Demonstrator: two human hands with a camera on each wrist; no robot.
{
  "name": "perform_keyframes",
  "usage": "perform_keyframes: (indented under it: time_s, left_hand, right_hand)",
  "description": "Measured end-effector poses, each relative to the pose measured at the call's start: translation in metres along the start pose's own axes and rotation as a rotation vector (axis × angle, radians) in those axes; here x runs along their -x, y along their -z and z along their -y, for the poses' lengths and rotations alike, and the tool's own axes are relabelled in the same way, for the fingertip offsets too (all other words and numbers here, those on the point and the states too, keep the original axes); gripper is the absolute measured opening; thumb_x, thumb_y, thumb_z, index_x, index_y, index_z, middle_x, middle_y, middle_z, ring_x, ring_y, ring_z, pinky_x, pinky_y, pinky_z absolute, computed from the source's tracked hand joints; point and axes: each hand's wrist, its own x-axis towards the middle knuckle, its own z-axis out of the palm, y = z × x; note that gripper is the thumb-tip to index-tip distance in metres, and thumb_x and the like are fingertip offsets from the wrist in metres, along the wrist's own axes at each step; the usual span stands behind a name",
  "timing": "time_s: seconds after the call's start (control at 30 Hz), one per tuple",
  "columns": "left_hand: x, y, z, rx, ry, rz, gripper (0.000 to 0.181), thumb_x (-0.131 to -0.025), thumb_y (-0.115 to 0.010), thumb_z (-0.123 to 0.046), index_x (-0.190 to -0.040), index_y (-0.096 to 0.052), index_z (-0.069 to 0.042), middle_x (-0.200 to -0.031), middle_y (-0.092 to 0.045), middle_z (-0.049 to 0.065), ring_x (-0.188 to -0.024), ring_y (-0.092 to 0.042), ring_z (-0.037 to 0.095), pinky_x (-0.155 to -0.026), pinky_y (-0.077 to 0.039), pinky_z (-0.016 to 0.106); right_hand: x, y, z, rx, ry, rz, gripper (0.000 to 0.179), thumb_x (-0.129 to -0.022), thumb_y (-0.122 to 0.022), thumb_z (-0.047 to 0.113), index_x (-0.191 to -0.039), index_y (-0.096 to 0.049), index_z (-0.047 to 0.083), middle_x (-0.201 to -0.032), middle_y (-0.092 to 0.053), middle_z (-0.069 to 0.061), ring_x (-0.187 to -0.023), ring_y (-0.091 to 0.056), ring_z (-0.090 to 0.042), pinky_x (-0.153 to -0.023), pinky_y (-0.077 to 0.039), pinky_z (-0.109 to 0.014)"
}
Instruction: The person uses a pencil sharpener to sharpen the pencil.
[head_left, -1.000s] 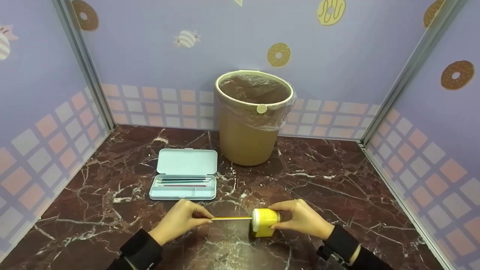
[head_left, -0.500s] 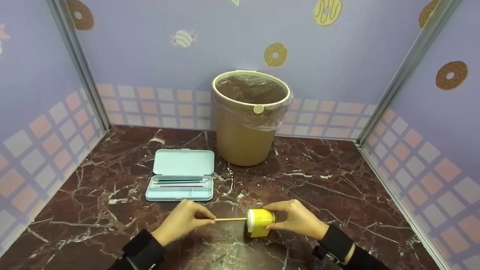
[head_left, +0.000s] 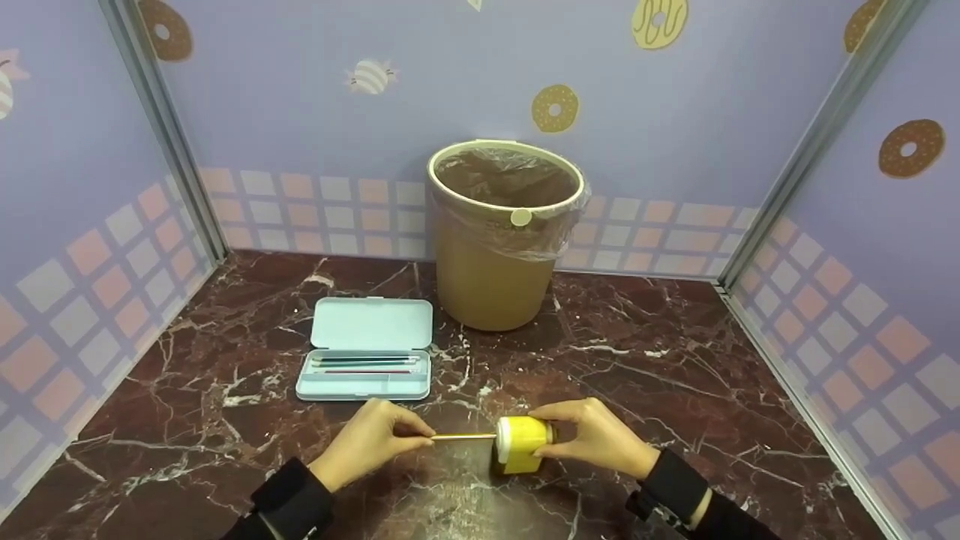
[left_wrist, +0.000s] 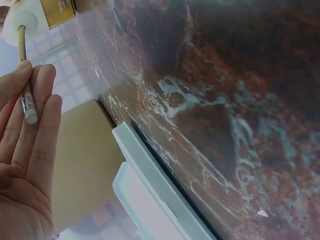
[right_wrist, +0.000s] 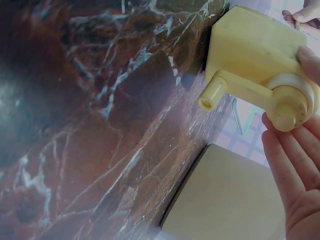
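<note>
My left hand [head_left: 373, 440] pinches a yellow pencil [head_left: 465, 436] between thumb and fingers. In the left wrist view the white eraser [left_wrist: 31, 118] at the pencil's near end shows past the fingertips. The pencil lies level, its other end at the white front of a yellow crank pencil sharpener [head_left: 523, 444]; its tip is hidden. My right hand [head_left: 600, 439] holds the sharpener at the back, thumb on one side and fingers on the other. From the right wrist, the crank handle [right_wrist: 212, 93] is seen sticking out, with no finger on it.
An open light-blue pencil case [head_left: 365, 386] with several pencils lies behind my left hand. Farther back stands a brown bin [head_left: 491, 277] lined with a clear bag. Patterned walls [head_left: 285, 112] enclose the dark marble tabletop [head_left: 660, 390] at the back and sides.
My left hand has shifted slightly right, and less of the pencil shows between it and the sharpener. The sharpener and right hand have shifted slightly left.
</note>
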Motion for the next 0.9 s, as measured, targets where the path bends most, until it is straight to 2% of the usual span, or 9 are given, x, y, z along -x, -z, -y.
perform_keyframes:
  time_s: [0.27, 0.47, 0.57, 0.77, 0.9]
  left_hand:
    - [-0.001, -0.001, -0.005, -0.064, -0.016, -0.008, 0.007, -0.085, -0.08, -0.012, -0.091, -0.082, -0.008, -0.085, -0.081, 0.004, -0.074, -0.075, 0.008, -0.07, -0.059, 0.018]
    - [-0.002, 0.001, -0.006, -0.07, -0.012, 0.006, 0.008, -0.085, -0.081, -0.014, -0.091, -0.082, -0.009, -0.084, -0.081, 0.003, -0.073, -0.074, 0.008, -0.069, -0.058, 0.019]
    - [-0.003, 0.003, -0.007, -0.084, -0.009, 0.01, 0.011, -0.084, -0.082, -0.016, -0.093, -0.082, -0.009, -0.086, -0.081, 0.003, -0.074, -0.075, 0.01, -0.07, -0.059, 0.023]
    - [-0.005, 0.001, -0.013, -0.193, -0.019, -0.012, 0.026, -0.082, -0.084, -0.025, -0.103, -0.08, -0.011, -0.098, -0.081, 0.005, -0.084, -0.077, 0.018, -0.076, -0.061, 0.032]
    - [-0.01, -0.005, -0.021, -0.244, -0.041, -0.007, 0.039, -0.08, -0.085, -0.028, -0.114, -0.076, -0.01, -0.111, -0.08, 0.007, -0.096, -0.077, 0.022, -0.086, -0.061, 0.039]
  right_hand:
    - [0.002, -0.001, 0.0, -0.009, -0.012, -0.022, 0.046, -0.083, -0.084, 0.033, -0.122, -0.073, 0.01, -0.114, -0.079, -0.005, -0.099, -0.076, -0.017, -0.087, -0.062, -0.039]
    - [0.003, -0.001, -0.001, -0.014, -0.016, -0.021, 0.046, -0.084, -0.083, 0.033, -0.123, -0.073, 0.011, -0.114, -0.079, -0.005, -0.099, -0.076, -0.016, -0.087, -0.062, -0.039]
    - [0.004, -0.001, -0.001, -0.02, -0.024, -0.016, 0.045, -0.085, -0.082, 0.034, -0.123, -0.073, 0.011, -0.115, -0.079, -0.005, -0.101, -0.076, -0.017, -0.089, -0.062, -0.038]
    - [0.003, -0.001, 0.002, -0.017, -0.025, -0.02, 0.045, -0.085, -0.082, 0.033, -0.124, -0.073, 0.011, -0.116, -0.079, -0.005, -0.102, -0.076, -0.018, -0.09, -0.061, -0.032]
    - [-0.001, -0.004, 0.006, 0.015, 0.004, -0.033, 0.044, -0.084, -0.083, 0.031, -0.122, -0.073, 0.01, -0.113, -0.079, -0.005, -0.098, -0.076, -0.016, -0.087, -0.062, -0.03]
